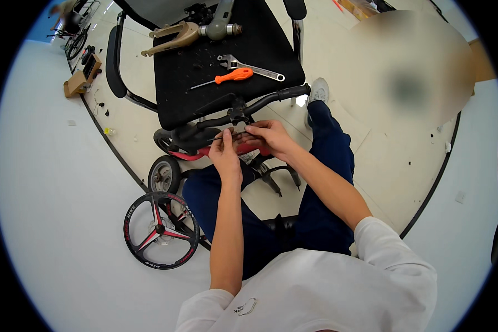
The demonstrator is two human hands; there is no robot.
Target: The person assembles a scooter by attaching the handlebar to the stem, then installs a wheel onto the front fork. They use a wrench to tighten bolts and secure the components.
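Observation:
Between my two hands is a thin dark rod [236, 133], too small to tell its exact kind. The fingertips of my left hand [227, 157] pinch it near its left end. My right hand [271, 138] has its thumb and fingers closed at the other end. Just beyond the hands, a black handlebar [276, 97] with a central clamp [238, 113] crosses in front of the chair seat. Below them shows a red frame [191, 156] of a small bike, partly covered by my hands, with a black fork [271, 184] between my legs.
On the black chair seat [177, 105] lie an orange-handled screwdriver [234, 76], an adjustable wrench [260, 68] and a tan fork [177, 36]. A three-spoke wheel [159, 228] stands at my left, near a smaller wheel [164, 175]. A cardboard box [75, 84] sits by the left wall.

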